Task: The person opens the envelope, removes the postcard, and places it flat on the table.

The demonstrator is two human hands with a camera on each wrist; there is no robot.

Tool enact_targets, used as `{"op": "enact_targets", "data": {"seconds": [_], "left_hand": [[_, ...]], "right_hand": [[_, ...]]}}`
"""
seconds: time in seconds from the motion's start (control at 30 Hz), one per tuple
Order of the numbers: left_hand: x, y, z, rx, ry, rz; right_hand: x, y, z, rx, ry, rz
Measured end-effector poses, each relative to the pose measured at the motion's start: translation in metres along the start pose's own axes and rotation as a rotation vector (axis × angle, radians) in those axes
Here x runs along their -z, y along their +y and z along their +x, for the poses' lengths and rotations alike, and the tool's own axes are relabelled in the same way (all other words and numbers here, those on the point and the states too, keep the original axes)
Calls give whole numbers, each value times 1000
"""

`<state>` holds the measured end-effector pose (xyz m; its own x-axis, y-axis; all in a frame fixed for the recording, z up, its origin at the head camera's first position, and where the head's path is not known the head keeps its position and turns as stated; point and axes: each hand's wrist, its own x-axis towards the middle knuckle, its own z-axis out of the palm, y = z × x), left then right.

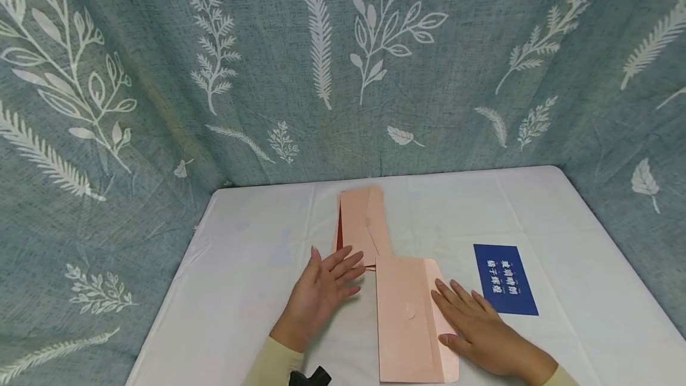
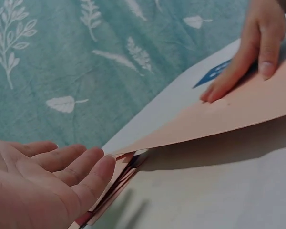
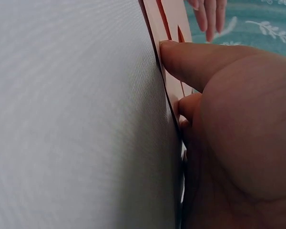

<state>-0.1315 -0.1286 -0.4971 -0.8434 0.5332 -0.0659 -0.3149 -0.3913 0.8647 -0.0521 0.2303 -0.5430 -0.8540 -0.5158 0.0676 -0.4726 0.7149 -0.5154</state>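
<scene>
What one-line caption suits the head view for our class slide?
Right hand resting on a pink envelope, left hand beside it, blue card nearby.

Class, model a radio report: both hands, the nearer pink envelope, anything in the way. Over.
Left hand: fingers extended, holding nothing. Right hand: resting on nearer envelope, right side. Only that hand on top; blue card lies apart.

Pink env (image 1: 402, 338), L edge slightly raised
</scene>
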Motion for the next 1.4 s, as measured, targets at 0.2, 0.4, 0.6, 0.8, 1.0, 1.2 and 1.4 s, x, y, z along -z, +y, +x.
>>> {"op": "enact_targets", "data": {"seconds": [0.2,0.4,0.6,0.8,1.0,1.2,1.4], "left_hand": [[12,8,1,11,18,-138],[24,12,5,33,94,-225],[32,17,10,43,180,-222],[42,18,16,46,273,-201],[49,18,19,76,280,-178],[53,21,22,112,269,-183],[52,27,29,175,288,-173]], "right_hand": [[0,-1,0,-6,6,16],[1,-1,1,-24,-12,35],[2,0,0,-25,-29,49],[3,-1,0,-23,-29,45],[5,-3,0,-28,-32,69],[6,-4,0,-33,-33,69],[4,-2,0,-20,-15,57]]}}
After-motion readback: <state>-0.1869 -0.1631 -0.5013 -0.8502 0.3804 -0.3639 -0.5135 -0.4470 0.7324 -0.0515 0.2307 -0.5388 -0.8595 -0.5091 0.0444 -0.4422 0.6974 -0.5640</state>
